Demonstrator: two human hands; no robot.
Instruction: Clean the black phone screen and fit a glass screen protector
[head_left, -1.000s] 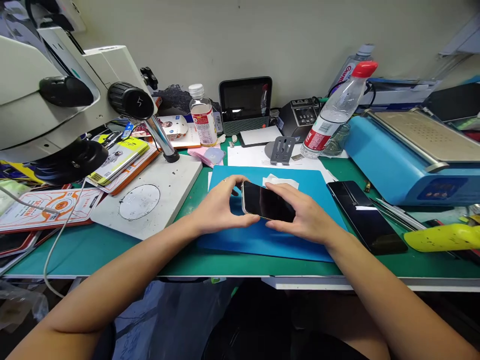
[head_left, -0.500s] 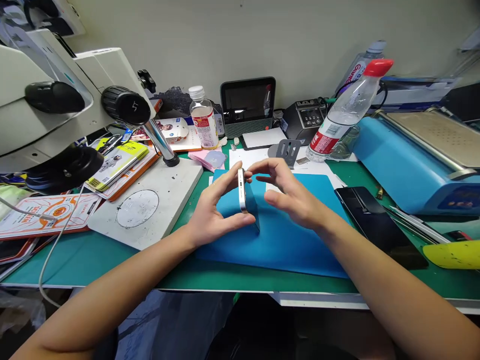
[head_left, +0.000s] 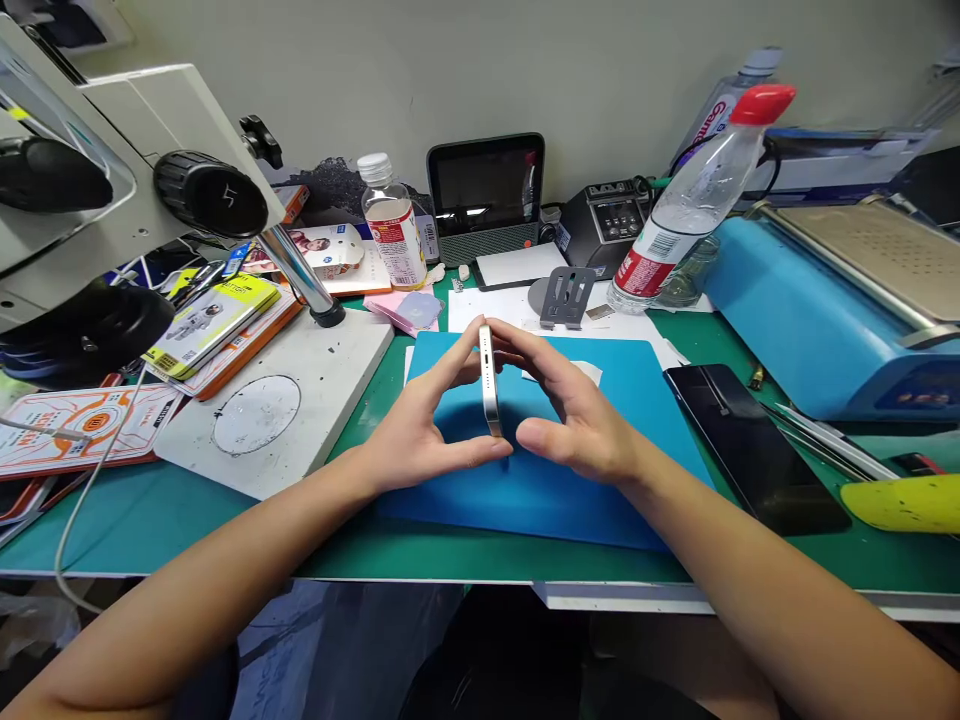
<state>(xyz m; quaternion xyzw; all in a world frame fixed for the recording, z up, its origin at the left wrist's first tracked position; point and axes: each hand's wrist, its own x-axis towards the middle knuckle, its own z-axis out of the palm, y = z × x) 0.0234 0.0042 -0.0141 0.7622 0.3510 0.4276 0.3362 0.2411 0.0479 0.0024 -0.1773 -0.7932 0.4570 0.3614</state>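
Note:
A smartphone (head_left: 489,380) stands on edge above the blue mat (head_left: 540,510), its narrow end with the charging port facing me. My left hand (head_left: 431,420) holds it, fingers at the upper edge and thumb at the lower one. From the other side, my right hand (head_left: 577,415) curves round the phone, its fingertips at the upper edge. The right thumb lies close to the phone's lower corner; whether it touches is hard to see. The phone's broad faces are hardly visible from here. Behind the right fingers, a white piece (head_left: 586,371) lies on the mat.
To the left stands a microscope (head_left: 210,195) on a pale base (head_left: 337,375), beside stacked boxes (head_left: 214,320). A dark phone (head_left: 757,445) and a blue machine (head_left: 810,320) occupy the right. Bottles (head_left: 679,225), a grey stand (head_left: 568,297) and a display (head_left: 486,190) line the back.
My right hand has moved in to the phone, its fingers now at the upper edge and its thumb nearer the lower corner. The view has shifted slightly. My left hand keeps its hold.

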